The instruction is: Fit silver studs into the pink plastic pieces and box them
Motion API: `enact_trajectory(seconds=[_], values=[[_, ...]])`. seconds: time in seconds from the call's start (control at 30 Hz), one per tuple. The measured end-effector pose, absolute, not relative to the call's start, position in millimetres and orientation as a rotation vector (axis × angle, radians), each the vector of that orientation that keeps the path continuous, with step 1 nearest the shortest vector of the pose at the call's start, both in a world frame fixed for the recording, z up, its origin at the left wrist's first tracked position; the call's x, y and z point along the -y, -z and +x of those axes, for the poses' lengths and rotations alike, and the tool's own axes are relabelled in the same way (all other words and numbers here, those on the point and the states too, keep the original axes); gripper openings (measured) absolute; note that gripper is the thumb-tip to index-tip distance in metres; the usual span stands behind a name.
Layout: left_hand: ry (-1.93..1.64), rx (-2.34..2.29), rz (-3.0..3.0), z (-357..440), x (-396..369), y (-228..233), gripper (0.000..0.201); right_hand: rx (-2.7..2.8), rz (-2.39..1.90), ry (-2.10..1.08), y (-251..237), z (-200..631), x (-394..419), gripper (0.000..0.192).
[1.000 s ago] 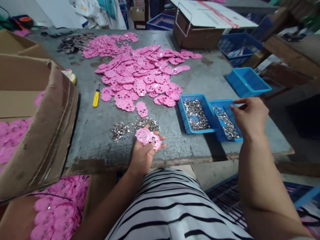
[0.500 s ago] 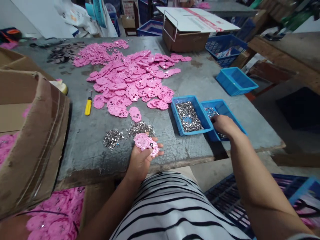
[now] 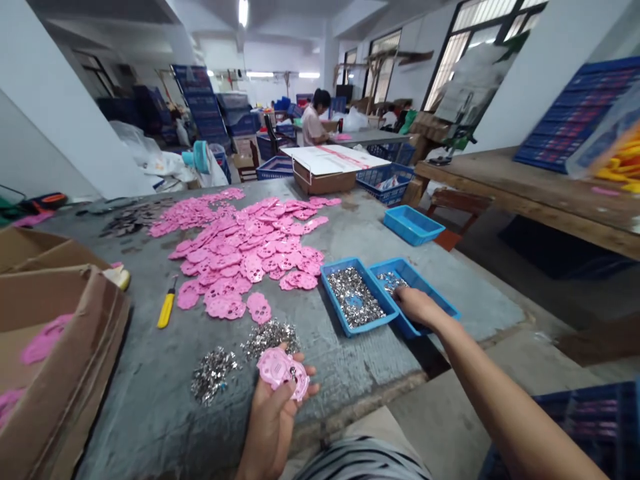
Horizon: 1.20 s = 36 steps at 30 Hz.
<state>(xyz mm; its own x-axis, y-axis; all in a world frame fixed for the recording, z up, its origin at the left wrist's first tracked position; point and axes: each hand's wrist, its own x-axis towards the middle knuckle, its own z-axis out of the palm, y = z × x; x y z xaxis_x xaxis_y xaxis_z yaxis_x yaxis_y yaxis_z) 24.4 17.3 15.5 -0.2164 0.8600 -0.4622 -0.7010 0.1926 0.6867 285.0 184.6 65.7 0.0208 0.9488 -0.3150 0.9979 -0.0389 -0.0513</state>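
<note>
Left grip (image 3: 273,403) palm-up, closed round pink part (image 3: 283,373); right grip (image 3: 416,305) outstretched, curled into blue tray (image 3: 440,303), contents hidden.

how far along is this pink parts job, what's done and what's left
Done: the cardboard box at left holds a few pink pieces, though whether they are finished is unclear. In hand: the left hand holds one pink plate, while the right hand reaches into the blue tray of small metal bits. Left: the large pile of pink plates on the table, so most remains.
</note>
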Motion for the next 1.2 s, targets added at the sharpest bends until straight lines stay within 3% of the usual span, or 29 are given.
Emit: enact_trajectory(seconds=[0.67,1.0,1.2], values=[[-1.574,-1.044,0.273,29.7,5.4,-26.0,0.063,-2.177,2.342,0.356,-68.5,298.0,-173.5,0.019],[-1.572,-1.054,0.262,38.1,17.2,-15.2,0.062,-2.252,2.498,0.369,-67.3,302.7,-167.8,0.015],[-1.562,-1.071,0.292,40.0,15.6,-8.9,0.074,-2.336,2.591,0.440,-73.2,308.5,-161.6,0.010]])
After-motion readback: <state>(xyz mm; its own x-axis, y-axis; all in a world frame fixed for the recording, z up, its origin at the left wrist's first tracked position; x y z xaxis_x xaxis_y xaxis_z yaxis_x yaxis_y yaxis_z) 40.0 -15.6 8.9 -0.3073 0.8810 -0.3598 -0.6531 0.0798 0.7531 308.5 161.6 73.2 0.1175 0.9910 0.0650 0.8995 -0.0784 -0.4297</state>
